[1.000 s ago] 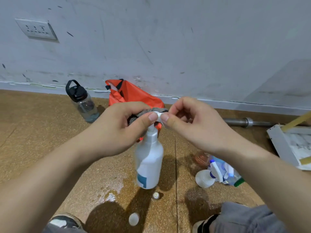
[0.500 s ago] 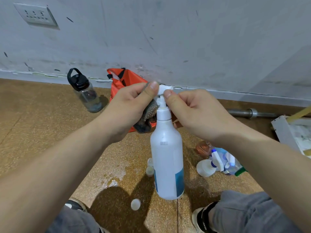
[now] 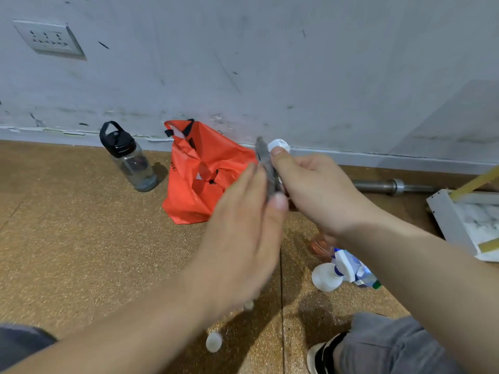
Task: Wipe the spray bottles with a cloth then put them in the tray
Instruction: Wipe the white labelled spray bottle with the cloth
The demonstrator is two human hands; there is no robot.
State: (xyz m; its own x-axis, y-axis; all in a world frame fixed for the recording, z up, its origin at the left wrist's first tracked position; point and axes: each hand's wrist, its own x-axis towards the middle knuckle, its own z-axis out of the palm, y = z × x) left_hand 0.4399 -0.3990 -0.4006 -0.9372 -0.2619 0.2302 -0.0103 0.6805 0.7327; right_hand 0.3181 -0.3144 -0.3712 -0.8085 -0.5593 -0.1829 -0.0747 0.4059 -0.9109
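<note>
My right hand (image 3: 316, 190) grips a white spray bottle (image 3: 279, 145) held up in front of the wall. Only one white end of it shows above my thumb; my hands hide everything else. A grey cloth (image 3: 266, 160) lies pressed between both hands against the bottle. My left hand (image 3: 243, 233), blurred, pinches the cloth with thumb against fingers. More spray bottles (image 3: 328, 276) lie on the floor under my right forearm. The white tray (image 3: 442, 220) sits at the right edge.
A red bag (image 3: 205, 174) and a dark-lidded water bottle (image 3: 129, 160) stand by the wall. A metal bar (image 3: 394, 186) lies along the skirting. Small white caps (image 3: 213, 342) sit on the wet cork floor near my knees and shoe (image 3: 321, 357).
The bottle hung upright from my fingertips; now it is tipped up and hidden between my hands. My left hand has swept the cloth across it.
</note>
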